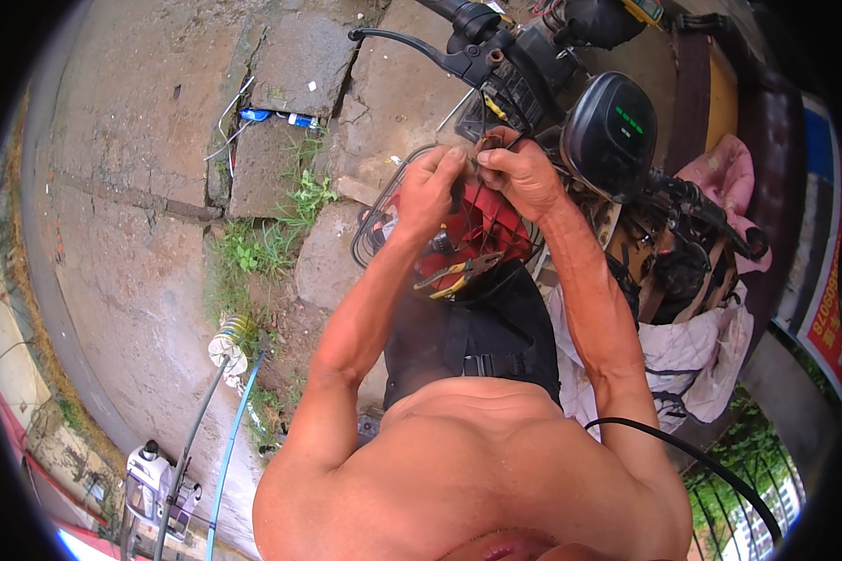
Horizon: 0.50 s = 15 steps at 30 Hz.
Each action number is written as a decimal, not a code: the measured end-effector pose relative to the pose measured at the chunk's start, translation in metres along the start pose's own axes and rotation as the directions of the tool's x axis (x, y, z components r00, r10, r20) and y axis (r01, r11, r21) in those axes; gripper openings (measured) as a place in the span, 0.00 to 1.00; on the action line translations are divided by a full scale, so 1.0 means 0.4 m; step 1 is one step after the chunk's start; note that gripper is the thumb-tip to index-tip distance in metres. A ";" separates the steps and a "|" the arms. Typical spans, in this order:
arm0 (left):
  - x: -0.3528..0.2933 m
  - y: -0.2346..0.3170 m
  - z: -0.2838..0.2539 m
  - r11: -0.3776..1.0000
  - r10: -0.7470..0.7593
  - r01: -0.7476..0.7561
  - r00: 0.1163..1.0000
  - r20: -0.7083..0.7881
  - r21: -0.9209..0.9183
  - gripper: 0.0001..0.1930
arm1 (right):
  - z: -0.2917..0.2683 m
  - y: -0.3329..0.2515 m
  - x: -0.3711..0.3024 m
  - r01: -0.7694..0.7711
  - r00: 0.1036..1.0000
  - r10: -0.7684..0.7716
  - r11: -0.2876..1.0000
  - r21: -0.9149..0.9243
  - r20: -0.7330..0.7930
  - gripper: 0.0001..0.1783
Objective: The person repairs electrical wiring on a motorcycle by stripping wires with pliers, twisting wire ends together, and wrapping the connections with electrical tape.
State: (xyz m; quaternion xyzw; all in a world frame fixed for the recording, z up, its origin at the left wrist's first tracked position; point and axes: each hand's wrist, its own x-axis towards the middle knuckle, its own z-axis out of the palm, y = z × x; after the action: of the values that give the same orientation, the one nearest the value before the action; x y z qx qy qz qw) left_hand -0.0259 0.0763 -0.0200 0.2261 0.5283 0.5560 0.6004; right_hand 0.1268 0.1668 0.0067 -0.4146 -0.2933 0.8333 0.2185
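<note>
Both of my hands are raised close together over my lap, fingers pinched. My left hand (428, 192) is closed at thumb and forefinger; what lies between them is too small to make out. Just to its right, my right hand (524, 176) pinches a thin dark wire (486, 143). Thin wires hang beneath the hands over a red plastic piece (486, 222), partly hidden by my fingers and wrists. A pair of pliers with yellow handles (451, 278) lies on my lap at the near edge of the red piece.
Ahead right stand scooter handlebars with a black brake lever (398, 35) and a dark display (611, 136) with green lights. Pale padded cloth (692, 360) and a pink cloth (723, 178) lie at right. Cracked paving (131, 112) with weeds (262, 248) is at left.
</note>
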 end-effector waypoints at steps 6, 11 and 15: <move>-0.012 0.047 0.007 0.953 0.244 -0.227 0.968 -0.064 0.202 0.09 | 0.006 -0.001 -0.002 0.005 1.000 -0.005 1.000 -0.031 -0.019 0.09; 0.002 0.073 0.007 0.888 0.289 -0.280 0.957 0.030 0.365 0.07 | 0.016 -0.003 -0.003 0.031 0.998 -0.034 0.998 -0.048 -0.054 0.08; 0.006 0.086 0.023 0.923 0.130 -0.093 0.989 -0.075 0.374 0.09 | 0.014 0.000 -0.001 0.034 0.999 -0.036 0.998 -0.055 -0.040 0.09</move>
State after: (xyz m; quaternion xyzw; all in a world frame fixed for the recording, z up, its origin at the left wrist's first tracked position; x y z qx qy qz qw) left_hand -0.0331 0.0911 0.0117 0.3372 0.6387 0.4905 0.4876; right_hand 0.1225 0.1650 0.0095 -0.4321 -0.3185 0.8124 0.2278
